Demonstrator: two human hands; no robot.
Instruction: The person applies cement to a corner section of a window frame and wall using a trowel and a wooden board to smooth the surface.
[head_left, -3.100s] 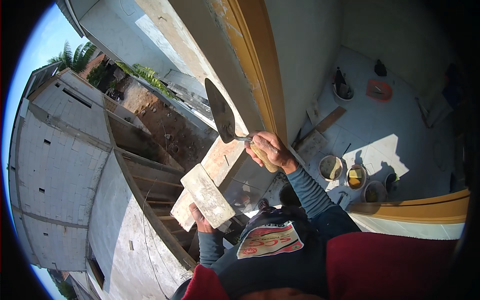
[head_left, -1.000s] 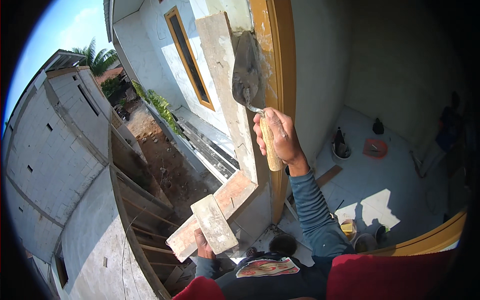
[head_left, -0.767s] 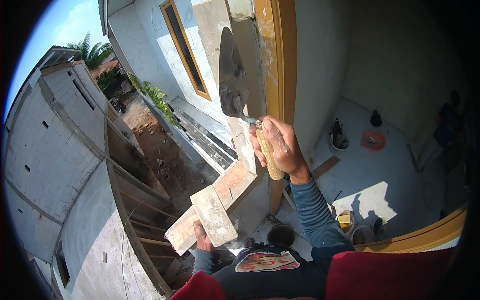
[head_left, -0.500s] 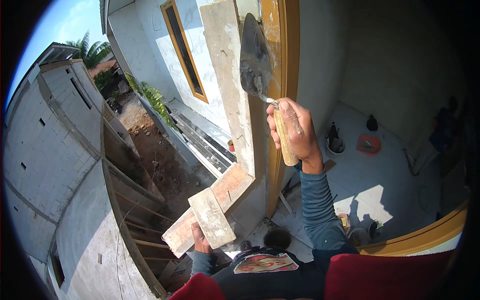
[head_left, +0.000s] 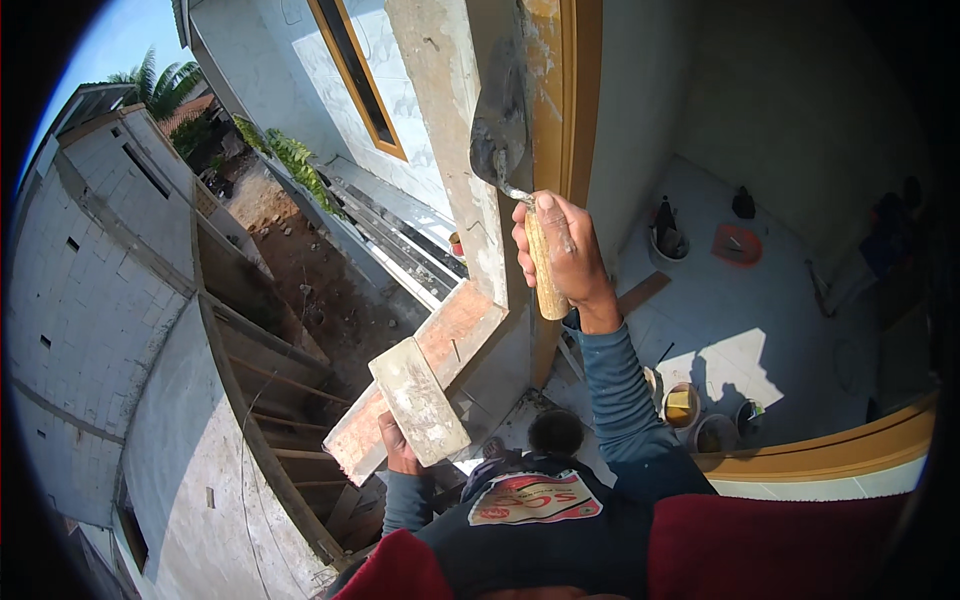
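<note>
My right hand (head_left: 568,245) is wrapped round the wooden handle of a pointed trowel (head_left: 500,130). The trowel's grey, mortar-smeared blade lies over the narrow wall strip next to the orange-brown door frame (head_left: 565,90), its tip near the upper edge of the picture. Whether the blade touches the wall, I cannot tell. Lower down, my left hand (head_left: 400,448) is closed on a rectangular plastering float (head_left: 420,400) smeared with pale mortar; its grip is hidden. Behind the float runs a reddish masonry ledge (head_left: 462,322), meeting the upright pale wall edge (head_left: 445,110).
On the tiled floor at right stand a bucket with tools (head_left: 668,240), an orange basin (head_left: 737,245) and a bucket with a yellow thing (head_left: 682,405). A dark bucket (head_left: 555,432) sits near my feet. A grey block wall (head_left: 100,250) rises at left beyond a drop.
The trowel and my right hand have shifted slightly left in the picture, and the blade reaches nearer the top edge. The whole view has tilted a little. Both hands keep their holds.
</note>
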